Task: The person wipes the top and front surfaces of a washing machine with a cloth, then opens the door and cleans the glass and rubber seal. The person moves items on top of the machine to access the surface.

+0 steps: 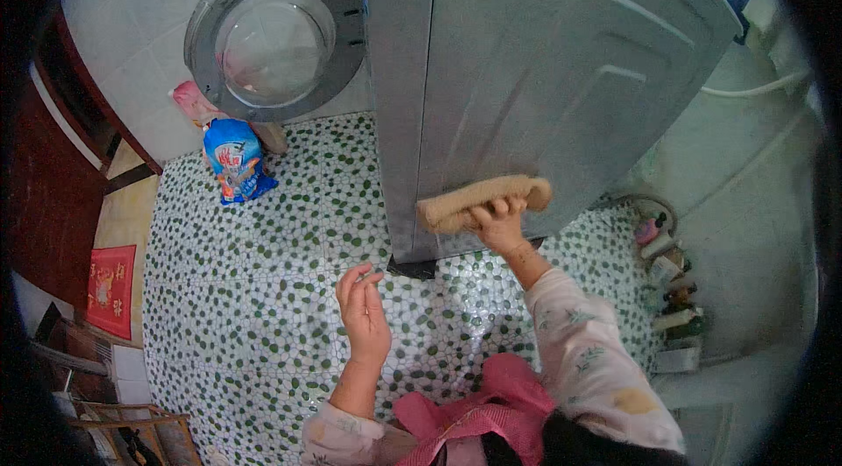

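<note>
My right hand [503, 224] presses a folded tan cloth [487, 200] against the lower side panel of a grey front-loading washing machine [546, 84]. The cloth reaches close to the panel's front edge. My left hand [363, 315] hangs over the pebble-patterned floor [276, 315] with its fingers partly bent, holding nothing. At the upper left, the machine's round door [276, 45] stands swung out. A black foot piece [412, 267] shows under the machine's front corner.
A blue detergent bag [233, 160] stands on the floor below the door, beside a pink bag [192, 101]. Several bottles [677, 295] line the right wall. A red mat [112, 290] lies at the left doorway. A wooden rack [151, 430] stands at the lower left.
</note>
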The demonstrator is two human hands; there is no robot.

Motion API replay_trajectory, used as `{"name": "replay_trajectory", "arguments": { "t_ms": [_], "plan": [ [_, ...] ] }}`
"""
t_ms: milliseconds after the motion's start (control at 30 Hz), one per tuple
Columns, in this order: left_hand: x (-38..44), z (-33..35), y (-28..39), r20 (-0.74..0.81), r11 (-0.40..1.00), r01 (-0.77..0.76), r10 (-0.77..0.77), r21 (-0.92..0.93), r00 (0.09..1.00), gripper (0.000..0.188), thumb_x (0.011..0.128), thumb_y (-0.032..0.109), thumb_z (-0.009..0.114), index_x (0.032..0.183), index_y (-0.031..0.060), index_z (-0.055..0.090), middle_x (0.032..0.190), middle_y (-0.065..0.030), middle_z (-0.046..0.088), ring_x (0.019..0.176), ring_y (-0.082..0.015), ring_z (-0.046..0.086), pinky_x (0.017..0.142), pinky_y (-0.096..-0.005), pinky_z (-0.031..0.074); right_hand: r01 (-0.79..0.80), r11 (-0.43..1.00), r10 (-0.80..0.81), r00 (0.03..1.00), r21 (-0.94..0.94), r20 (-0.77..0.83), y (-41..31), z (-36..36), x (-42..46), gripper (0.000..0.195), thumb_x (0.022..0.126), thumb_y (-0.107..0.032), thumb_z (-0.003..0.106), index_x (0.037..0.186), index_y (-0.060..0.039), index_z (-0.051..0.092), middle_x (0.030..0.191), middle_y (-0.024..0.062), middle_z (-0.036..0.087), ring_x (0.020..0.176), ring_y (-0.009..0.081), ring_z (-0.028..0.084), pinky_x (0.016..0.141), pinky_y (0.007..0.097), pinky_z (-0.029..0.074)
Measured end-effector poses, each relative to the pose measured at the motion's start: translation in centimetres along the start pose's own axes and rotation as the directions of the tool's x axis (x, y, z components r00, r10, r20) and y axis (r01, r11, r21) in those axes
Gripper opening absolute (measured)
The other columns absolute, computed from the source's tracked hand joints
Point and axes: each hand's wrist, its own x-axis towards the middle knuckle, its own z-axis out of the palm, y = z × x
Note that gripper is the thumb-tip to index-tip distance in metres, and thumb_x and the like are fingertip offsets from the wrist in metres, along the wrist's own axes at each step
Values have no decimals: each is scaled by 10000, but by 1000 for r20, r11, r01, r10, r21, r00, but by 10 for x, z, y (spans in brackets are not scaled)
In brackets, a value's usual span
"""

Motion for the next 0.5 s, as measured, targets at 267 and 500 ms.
{"name": "replay_trajectory", "arguments": {
  "t_ms": [267, 500],
  "plan": [
    [-1, -5, -6, 34, 998, 29, -31, 63, 999, 233, 972, 143, 440, 971, -4, 620, 1195, -132, 512, 1128, -259, 469, 959, -351, 388, -218, 974, 224, 969, 70, -103, 27, -41, 51, 517, 785, -408, 652, 1202, -156, 477, 1235, 123, 351, 1188, 333, 319, 995, 504, 220],
    [1, -9, -15, -10, 998, 59, -58, 26, 998, 258, 978, 172, 430, 974, -6, 617, 1195, -138, 521, 1144, -273, 437, 973, -367, 358, -251, 966, 251, 868, 57, -429, 100, -155, 238, 675, 697, -333, 686, 1241, -2, 462, 1220, 209, 447, 1132, 415, 412, 974, 491, 323]
  ]
}}
